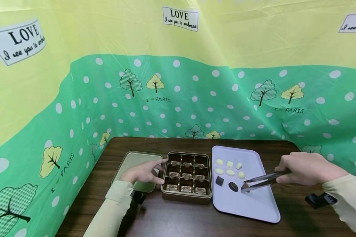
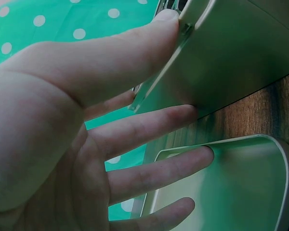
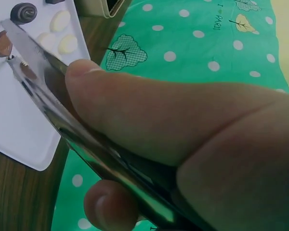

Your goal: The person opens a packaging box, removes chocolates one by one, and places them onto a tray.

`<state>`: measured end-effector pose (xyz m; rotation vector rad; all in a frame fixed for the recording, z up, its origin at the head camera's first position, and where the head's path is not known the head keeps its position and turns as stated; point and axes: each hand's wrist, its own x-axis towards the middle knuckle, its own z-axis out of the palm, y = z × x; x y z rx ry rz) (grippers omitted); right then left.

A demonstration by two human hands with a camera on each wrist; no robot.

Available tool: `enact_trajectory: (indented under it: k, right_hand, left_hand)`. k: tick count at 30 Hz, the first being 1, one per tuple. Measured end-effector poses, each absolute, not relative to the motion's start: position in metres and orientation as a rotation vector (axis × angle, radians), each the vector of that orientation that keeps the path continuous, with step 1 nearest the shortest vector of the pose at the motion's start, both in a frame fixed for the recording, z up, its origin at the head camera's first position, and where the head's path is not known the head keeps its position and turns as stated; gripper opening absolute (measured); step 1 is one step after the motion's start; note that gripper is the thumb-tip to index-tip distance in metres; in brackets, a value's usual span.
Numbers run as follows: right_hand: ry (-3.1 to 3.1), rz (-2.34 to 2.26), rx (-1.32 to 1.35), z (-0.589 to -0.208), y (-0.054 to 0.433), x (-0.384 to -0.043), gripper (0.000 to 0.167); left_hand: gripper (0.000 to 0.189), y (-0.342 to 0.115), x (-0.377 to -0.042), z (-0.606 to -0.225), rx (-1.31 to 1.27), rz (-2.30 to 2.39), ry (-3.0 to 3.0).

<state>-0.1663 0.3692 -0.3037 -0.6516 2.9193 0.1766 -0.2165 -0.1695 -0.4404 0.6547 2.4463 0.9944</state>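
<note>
My right hand [image 1: 310,168] grips metal tongs [image 1: 262,178], thumb on one arm and fingers on the other. Their tips lie on either side of a brown chocolate [image 3: 1,44] on the white tray [image 1: 240,207]. Beside it sit a dark oval chocolate [image 1: 233,186] with a swirl and a dark square chocolate [image 1: 219,180]. My left hand [image 1: 143,171] spreads its fingers at the left side of a gold tin [image 1: 186,198]; in the left wrist view the thumb touches its rim. Shiny brown liner compartments fill the tin.
Several cream-white chocolates [image 1: 230,172] lie in rows on the tray's upper left part. A gold lid [image 1: 145,157], open side up, is under the left hand, left of the tin. The dark wooden table [image 1: 178,220] backs onto a green and yellow curtain [image 1: 166,125].
</note>
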Motion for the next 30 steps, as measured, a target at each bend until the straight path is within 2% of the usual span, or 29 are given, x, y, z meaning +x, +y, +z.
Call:
enact_trajectory:
  k: [5, 13, 20, 23, 30]
  right_hand:
    - [2.893, 0.158, -0.609, -0.299, 0.373, -0.166, 0.042]
    - [2.863, 0.084, -0.513, -0.298, 0.384, -0.164, 0.068]
    - [2.965, -0.108, -0.361, -0.318, 0.402, -0.154, 0.09]
    - [3.039, -0.137, -0.344, -0.329, 0.411, -0.149, 0.087]
    - [3.136, -0.276, -0.283, -0.358, 0.423, -0.14, 0.063]
  left_hand:
    - [0.095, -0.169, -0.216, -0.439, 0.666, 0.983, 2.452]
    - [0.094, -0.168, -0.215, -0.438, 0.653, 1.004, 2.445]
    - [0.094, -0.168, -0.214, -0.44, 0.634, 1.019, 2.437]
    - [0.094, -0.168, -0.214, -0.441, 0.632, 1.024, 2.433]
    - [0.094, -0.168, -0.214, -0.441, 0.633, 1.023, 2.436]
